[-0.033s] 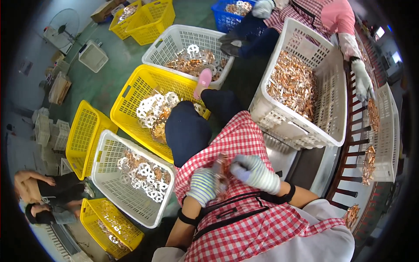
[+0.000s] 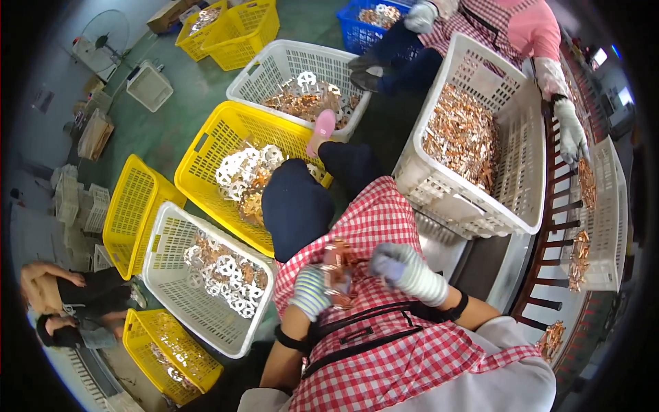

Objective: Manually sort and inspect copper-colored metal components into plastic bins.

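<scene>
Coppery metal pieces (image 2: pixel 338 271), blurred, are in the left hand (image 2: pixel 309 295), over the lap of a red-and-white checked apron (image 2: pixel 374 223). That hand wears a striped glove, its fingers curled round the left side of the pieces; I cannot tell how tightly. Just to the right, apart from the pieces, is the right hand (image 2: pixel 410 273), gloved too, its fingers bent toward the palm; I cannot tell whether they hold anything.

A small dark patch (image 2: pixel 357 334) sits on the near part of the apron, and any marking on it is too small to read. So is a sheet (image 2: pixel 43 99) on the wall at far left.

To the left stand a yellow basket (image 2: pixel 206 165) and a white basket (image 2: pixel 178 292), both with silvery and coppery parts inside. On the right, a big white crate (image 2: pixel 439 185) holds a coppery heap (image 2: pixel 460 134). Farther right is a co-worker's gloved hand (image 2: pixel 568 130).
</scene>
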Action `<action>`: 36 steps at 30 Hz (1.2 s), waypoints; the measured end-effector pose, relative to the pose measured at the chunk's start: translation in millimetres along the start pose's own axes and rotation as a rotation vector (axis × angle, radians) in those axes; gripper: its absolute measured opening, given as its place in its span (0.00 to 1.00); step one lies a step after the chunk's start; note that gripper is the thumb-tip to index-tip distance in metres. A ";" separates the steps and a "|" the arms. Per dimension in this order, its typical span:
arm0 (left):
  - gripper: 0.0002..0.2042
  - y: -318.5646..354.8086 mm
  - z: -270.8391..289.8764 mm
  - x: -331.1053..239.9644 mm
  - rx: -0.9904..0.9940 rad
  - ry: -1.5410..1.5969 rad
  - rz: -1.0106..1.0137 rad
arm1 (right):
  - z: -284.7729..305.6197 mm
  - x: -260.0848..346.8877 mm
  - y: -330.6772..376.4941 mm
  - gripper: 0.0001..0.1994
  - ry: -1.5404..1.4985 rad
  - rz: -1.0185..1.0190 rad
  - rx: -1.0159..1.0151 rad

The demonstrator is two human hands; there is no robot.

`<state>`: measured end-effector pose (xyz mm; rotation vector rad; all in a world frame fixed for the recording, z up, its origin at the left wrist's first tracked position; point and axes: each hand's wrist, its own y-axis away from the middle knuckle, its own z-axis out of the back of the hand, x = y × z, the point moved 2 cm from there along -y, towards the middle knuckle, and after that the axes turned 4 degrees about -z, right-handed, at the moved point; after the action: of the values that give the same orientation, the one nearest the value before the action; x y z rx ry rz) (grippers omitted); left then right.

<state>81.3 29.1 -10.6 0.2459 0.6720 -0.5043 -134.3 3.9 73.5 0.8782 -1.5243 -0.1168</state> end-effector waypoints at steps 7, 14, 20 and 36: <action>0.17 -8.4 21.0 -34.2 0.157 -0.332 0.107 | -24.4 6.1 -3.5 0.10 0.433 0.436 -0.013; 0.18 -15.8 37.1 -52.2 0.252 -0.423 0.076 | -27.6 22.6 -8.1 0.11 0.592 0.397 0.116; 0.38 -21.9 22.0 -38.5 0.281 -0.328 0.007 | -19.2 21.1 -5.0 0.12 1.104 0.676 -0.034; 0.20 -14.8 7.7 -6.9 0.092 -0.037 0.151 | -39.2 12.5 -0.5 0.12 0.772 0.575 -0.021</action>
<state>73.1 16.1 -1.1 0.3708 0.5902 -0.3942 -98.0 12.8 90.6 0.3588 -0.9784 0.5656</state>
